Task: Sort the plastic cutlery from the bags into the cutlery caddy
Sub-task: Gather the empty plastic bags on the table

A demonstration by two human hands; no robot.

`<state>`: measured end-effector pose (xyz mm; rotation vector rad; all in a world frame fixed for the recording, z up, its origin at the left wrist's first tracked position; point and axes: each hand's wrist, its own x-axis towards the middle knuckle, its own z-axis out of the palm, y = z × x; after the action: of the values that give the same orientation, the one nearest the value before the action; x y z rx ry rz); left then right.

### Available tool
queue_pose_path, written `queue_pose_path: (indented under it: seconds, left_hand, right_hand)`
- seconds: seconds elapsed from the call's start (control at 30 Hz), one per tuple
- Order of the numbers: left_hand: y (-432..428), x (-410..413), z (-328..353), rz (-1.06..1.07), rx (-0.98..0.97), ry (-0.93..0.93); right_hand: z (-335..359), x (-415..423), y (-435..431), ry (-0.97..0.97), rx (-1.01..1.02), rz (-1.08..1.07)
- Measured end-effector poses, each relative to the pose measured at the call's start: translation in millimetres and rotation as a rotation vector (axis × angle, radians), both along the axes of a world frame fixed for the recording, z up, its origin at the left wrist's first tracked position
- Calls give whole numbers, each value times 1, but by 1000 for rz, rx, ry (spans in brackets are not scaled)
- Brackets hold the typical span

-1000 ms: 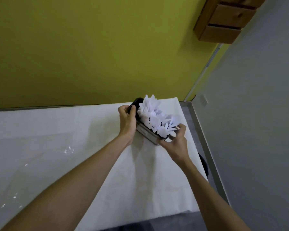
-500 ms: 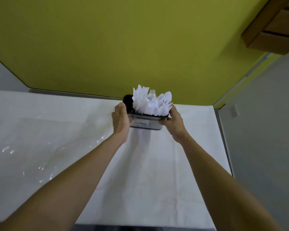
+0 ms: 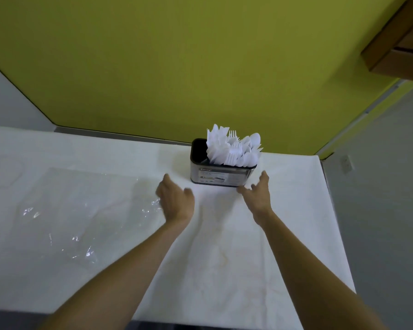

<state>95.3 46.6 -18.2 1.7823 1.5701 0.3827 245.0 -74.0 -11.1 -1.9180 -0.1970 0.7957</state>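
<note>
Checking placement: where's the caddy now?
Head view, right of centre: the caddy stands on the table near its far edge, by the green wall, just beyond the left hand and right hand.

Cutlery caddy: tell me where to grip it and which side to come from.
Grip the cutlery caddy by its two short rounded ends, low on the metal wall, left hand from the left and right hand from the right. It stands upright and oblong, and white plastic cutlery bristles out of the top, so a grasp from above is probably awkward.
</note>
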Motion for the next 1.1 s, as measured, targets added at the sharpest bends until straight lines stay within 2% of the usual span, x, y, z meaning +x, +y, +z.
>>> queue_pose_path:
  seconds: [0.03,0.1,0.17,0.27,0.37,0.4,0.43,0.5,0.6,0.7,0.77,0.83,0.9,0.97,1.03,1.1]
  left_hand:
    - [-8,-17,-7,9,30,186]
    - [-19,-53,-25,-9,-91,495]
    - [-23,-79,-39,-20,-211,641]
    - [-31,-102,-56,-197,-57,834]
    - [-37,-100,-45,-338,67,981]
    - [-41,-94,-41,-387,90,963]
    - [-45,-85,-41,-460,69,868]
    - [-57,-66,-21,-523,-78,553]
    - [-67,-54,13,-364,-468,104]
    - [-51,-80,32,-199,-589,-206]
    - [-29,-112,30,-158,-557,-253]
    - [-6,-143,19,-143,-416,-197]
    - [16,-166,1,-130,-169,20]
    - [32,-179,-16,-110,-45,201]
    - [43,-185,-26,-134,-98,252]
    - [55,-188,-34,-157,-188,214]
  right_hand:
    - [-5,-7,-8,12,-19,-36]
    - [-13,-21,-25,23,-48,-68]
    - [-19,-29,-41,6,-76,-56]
    - [-20,-37,-56,-9,-106,-16]
    - [-18,-42,-68,-17,-141,42]
    - [-17,-43,-71,-25,-155,64]
    - [-18,-44,-74,-40,-175,93]
    - [-19,-48,-78,-101,-226,200]
    - [-20,-58,-77,-236,-242,374]
    - [-16,-83,-60,-401,-143,462]
    - [-12,-104,-42,-515,-76,552]
    - [-11,-125,-20,-606,-86,748]
    - [-14,-145,5,-656,-209,961]
    - [-21,-164,28,-680,-377,1087]
    - [-33,-178,42,-700,-519,1130]
    - [-40,-189,51,-697,-612,1087]
